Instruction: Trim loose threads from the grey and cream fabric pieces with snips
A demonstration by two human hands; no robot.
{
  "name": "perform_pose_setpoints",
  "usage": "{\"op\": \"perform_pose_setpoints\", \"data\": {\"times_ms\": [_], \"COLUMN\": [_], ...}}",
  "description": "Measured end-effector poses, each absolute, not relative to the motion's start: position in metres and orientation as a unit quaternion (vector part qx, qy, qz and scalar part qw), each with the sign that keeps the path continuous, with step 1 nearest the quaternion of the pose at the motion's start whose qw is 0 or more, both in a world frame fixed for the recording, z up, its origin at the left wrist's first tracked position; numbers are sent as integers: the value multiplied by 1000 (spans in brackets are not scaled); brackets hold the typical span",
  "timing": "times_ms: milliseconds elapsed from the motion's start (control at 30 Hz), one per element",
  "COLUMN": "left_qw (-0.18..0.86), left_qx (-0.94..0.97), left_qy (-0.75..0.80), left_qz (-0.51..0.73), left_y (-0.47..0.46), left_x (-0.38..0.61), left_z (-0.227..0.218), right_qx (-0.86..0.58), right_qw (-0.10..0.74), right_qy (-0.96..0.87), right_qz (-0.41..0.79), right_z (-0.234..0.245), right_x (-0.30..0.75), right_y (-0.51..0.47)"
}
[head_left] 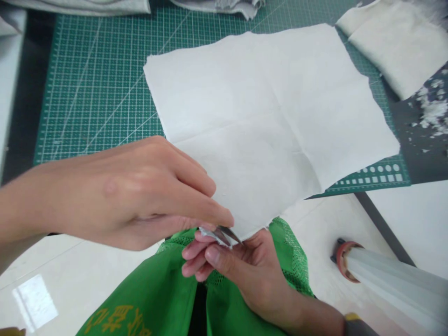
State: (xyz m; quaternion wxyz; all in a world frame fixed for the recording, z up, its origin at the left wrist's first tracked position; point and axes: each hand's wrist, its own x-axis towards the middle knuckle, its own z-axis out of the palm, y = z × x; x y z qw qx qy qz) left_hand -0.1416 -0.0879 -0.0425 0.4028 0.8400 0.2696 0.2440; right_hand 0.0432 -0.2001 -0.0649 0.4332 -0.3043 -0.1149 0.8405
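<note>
Dark green cutting mat (98, 84) with a white grid; off-white cloth (266, 116) with faint fold creases; bright green apron (140, 298) with mesh panels and yellow characters; dark grey worktop (406, 154) flecked with white fluff (432, 109); glossy white floor (70, 289); red ring (345, 261) on a pale translucent roll (395, 280).

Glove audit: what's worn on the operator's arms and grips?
Left grip and right grip are ungloved; left forearm shows no sleeve. Grey cuff with yellow trim on the right forearm, at frame edge. Green apron, mesh-edged, with yellow lettering.
</note>
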Motion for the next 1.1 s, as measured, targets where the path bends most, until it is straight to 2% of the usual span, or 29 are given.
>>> {"op": "perform_pose_setpoints", "data": {"times_ms": [133,367,667,1100], "left_qw": [422,507,523,552], "left_qx": [831,836,824,803], "left_qy": [263,120,136,126], "left_qz": [249,171,172,184], "left_y": [-87,-68,-71,-74], "left_x": [-139,-129,-131,-125], "left_z": [-41,-41,-45,-49], "right_qx": [-311,-308,-240,-298], "right_qw": [432,446,436,404], "right_qy": [-125,-136,-117,-145], "right_qz": [837,830,860,853], "right_z": [-63,-67,-66,-72], "right_x": [45,46,61,59], "right_y": [-200,-205,-198,-198]}}
